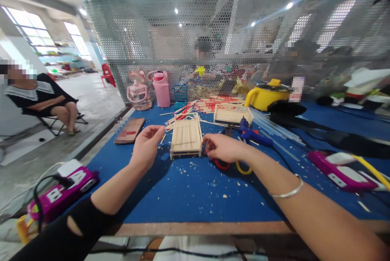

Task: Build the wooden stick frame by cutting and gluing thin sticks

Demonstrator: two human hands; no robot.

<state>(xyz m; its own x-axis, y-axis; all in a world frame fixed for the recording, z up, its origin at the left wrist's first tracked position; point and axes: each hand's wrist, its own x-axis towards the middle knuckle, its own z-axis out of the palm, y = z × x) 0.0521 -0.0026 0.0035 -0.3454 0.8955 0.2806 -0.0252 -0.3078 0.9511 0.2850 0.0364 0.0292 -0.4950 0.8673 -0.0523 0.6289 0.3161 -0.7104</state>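
A small bed-shaped frame of thin wooden sticks [186, 133] stands on the blue table between my hands. My left hand [146, 147] hovers to its left, apart from it, thumb and forefinger pinched together; whatever may be between them is too small to make out. Beside the frame's right front corner is my right hand [224, 147], its fingers curled inward. Whether they touch the corner or hold something is hidden. Under and behind that hand lie scissors with a red and yellow handle [244, 168]. A blue glue gun [256, 134] rests just beyond it.
A second stick frame [233, 115] and loose red-tipped sticks [213, 104] lie behind. Clear glue sticks [278, 129] are at right, near a yellow pot [268, 96]. A phone [129, 130], pink bottle [161, 89] and purple power strips [62, 190] are around. A person [45, 98] sits left.
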